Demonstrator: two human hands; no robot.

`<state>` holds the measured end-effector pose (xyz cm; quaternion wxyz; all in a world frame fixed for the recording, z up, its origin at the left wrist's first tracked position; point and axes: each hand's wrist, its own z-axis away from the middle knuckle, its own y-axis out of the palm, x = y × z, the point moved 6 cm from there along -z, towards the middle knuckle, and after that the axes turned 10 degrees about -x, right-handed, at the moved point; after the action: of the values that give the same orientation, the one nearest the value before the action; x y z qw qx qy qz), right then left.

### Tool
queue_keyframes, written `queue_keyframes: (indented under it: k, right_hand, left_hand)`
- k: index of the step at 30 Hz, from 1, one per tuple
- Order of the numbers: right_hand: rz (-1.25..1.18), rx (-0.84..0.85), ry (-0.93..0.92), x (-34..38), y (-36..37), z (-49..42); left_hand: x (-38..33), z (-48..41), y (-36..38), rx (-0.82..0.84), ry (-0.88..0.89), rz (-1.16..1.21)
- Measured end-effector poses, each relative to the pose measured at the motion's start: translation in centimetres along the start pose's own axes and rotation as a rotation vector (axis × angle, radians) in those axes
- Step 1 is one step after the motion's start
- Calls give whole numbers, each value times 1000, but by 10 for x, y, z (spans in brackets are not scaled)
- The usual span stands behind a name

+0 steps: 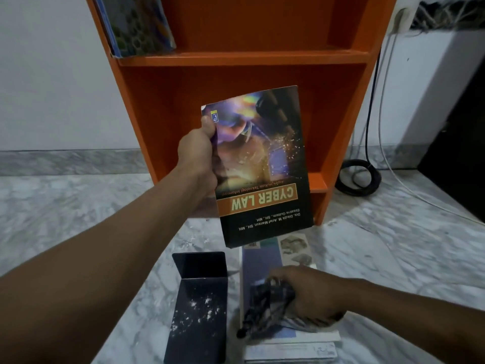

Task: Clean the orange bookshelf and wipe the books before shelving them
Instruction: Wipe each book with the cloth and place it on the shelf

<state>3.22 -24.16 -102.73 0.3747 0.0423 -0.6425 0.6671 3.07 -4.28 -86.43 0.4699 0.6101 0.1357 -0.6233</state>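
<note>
1. The shelf is standing on the floor at 12 o'clock from the person, against a white wall. Its lower bay is facing the camera. Blue books are leaning in the upper bay at the 11 o'clock corner.

2. The left hand is holding the book in the air in front of the lower bay. The thumb is pressing on the front cover at the book's 9 o'clock edge. The other fingers are lying behind the cover and are not showing. The cover is facing the camera with the title "CYBER LAW" reading upside down.

3. The right hand is sitting at 5 o'clock from the book, low over the stack. Its fingers are curling around a dark cloth, which is blurring and trailing toward 7 o'clock over the top cover.

4. The stack is lying flat on the floor at 6 o'clock from the held book.

5. A black bookend is standing at 9 o'clock from the stack, just beside it. White specks are showing on its base plate.

6. A coiled cable is lying on the floor at 3 o'clock from the shelf base.
</note>
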Motion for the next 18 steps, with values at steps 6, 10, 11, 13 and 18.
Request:
queue_keyframes:
  k: [6,10,11,13,18]
  right_hand:
    - [169,-194,276,-27,-24,-19]
    - [-545,-310,283,-1,-60,-12]
    - [-769,-319,284,9,-65,-10]
    - [-1173,-386,315,22,-76,-10]
    - [-1394,-815,271,36,-150,-1]
  left_hand:
    - [2,-10,-5,-91,43,11]
    - [2,-14,-14,-205,34,13]
    - [3,-17,-17,-230,15,25]
    - [6,-21,-22,-249,-14,55]
    - [14,-15,-20,-144,-90,197]
